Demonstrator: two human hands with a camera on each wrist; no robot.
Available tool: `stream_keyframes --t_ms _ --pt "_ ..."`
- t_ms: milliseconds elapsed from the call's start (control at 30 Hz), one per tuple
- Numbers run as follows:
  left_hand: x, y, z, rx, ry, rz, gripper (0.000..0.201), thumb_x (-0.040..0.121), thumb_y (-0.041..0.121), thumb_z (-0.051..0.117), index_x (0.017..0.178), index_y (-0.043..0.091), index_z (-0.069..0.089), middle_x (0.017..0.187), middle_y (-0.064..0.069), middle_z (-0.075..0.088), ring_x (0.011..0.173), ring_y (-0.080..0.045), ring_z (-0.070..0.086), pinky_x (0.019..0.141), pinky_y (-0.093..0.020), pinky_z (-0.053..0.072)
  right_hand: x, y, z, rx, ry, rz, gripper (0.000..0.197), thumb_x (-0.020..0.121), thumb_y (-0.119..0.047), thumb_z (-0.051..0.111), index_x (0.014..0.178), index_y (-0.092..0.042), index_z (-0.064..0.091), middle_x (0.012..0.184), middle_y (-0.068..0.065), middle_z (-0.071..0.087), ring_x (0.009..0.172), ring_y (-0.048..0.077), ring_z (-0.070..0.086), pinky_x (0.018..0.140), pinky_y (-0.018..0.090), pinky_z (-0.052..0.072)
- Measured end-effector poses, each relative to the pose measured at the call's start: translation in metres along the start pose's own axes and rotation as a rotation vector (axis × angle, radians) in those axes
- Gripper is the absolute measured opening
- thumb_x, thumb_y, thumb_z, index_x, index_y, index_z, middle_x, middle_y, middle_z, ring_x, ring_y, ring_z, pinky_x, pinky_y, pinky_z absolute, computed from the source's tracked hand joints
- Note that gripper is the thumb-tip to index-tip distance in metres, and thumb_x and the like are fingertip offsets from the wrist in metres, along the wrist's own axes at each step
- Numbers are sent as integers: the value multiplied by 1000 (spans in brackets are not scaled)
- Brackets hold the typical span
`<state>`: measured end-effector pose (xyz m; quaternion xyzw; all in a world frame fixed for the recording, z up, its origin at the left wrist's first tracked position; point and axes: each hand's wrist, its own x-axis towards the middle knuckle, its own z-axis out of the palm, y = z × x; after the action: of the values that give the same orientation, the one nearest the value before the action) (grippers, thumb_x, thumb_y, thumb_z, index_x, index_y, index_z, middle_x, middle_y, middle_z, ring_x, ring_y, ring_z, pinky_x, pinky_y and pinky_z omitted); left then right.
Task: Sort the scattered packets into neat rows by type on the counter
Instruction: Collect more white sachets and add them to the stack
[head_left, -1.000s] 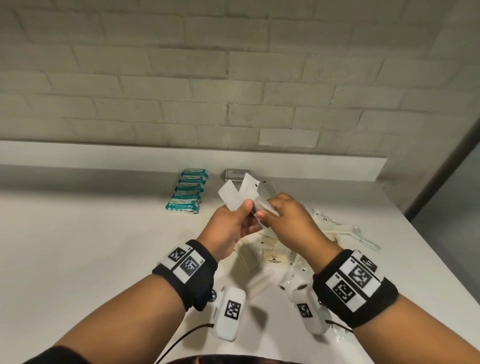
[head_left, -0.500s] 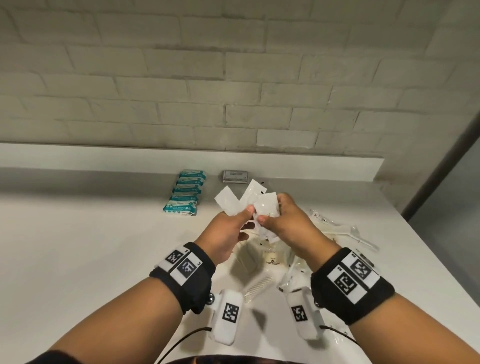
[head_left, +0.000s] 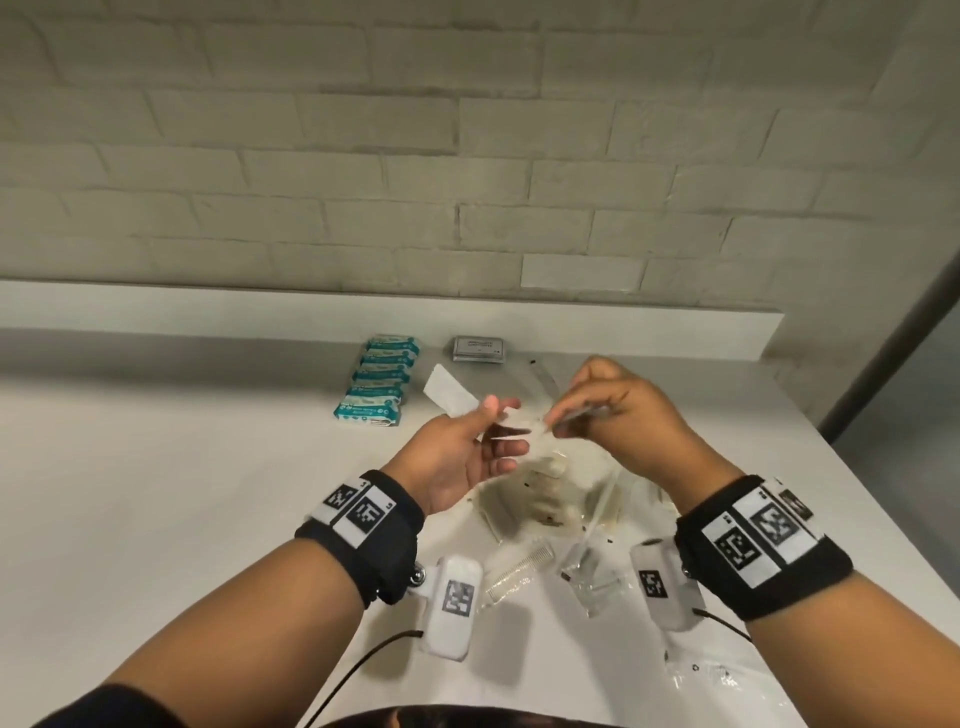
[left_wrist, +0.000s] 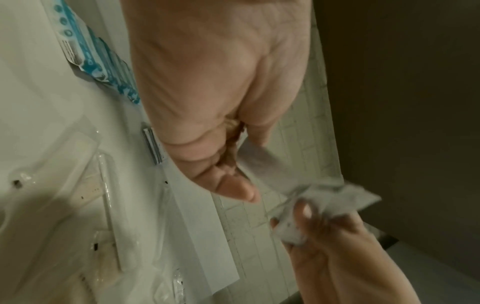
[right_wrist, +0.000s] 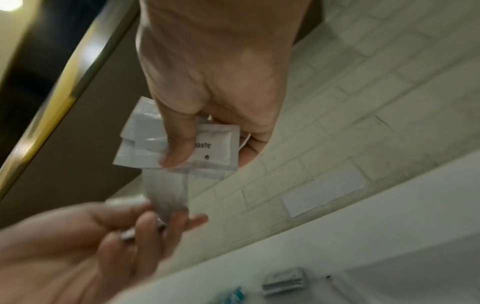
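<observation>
— What is each hand holding above the white tabletop (head_left: 156, 467)?

— The right hand (right_wrist: 215, 67) is pinching a fan of small white foil sachets (right_wrist: 166, 144), one printed "paste". The left hand (head_left: 462, 457) is gripping one long white paper sachet (head_left: 449, 397) with its thumb, fingers half extended.

— And the sorted goods?

— A row of teal-and-white wipe packets (head_left: 379, 382) is lying by the wall, a grey flat packet (head_left: 479, 349) beside it. Clear plastic bags holding a comb (head_left: 524, 566) and other pale items are lying scattered beneath the hands.

Pale painted brick wall (head_left: 467, 156) behind white counter (head_left: 156, 493) with raised back ledge (head_left: 208, 312); dark doorway frame (head_left: 893, 332) at right.
</observation>
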<state>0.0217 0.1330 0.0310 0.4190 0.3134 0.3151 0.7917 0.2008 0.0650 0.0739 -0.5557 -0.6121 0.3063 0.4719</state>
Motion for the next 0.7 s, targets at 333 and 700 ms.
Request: stream_keyframes --t_ms 333,700 --pt "12 -15 -3 124 189 147 29 99 3 44 124 3 58 87 -8 65 61 -10 60 55 -19 54 2 -1 -6 103 -32 382 30 98 -24 51 127 -13 49 112 12 64 94 26 70 76 37 58" --pt "5 -12 -13 318 178 120 24 102 20 41 118 12 58 78 -2 60 65 -14 57 58 -24 47 4 20 26 88 -88 436 32 87 0 64 115 -3 49 83 15 67 69 29 64 69 47 55"
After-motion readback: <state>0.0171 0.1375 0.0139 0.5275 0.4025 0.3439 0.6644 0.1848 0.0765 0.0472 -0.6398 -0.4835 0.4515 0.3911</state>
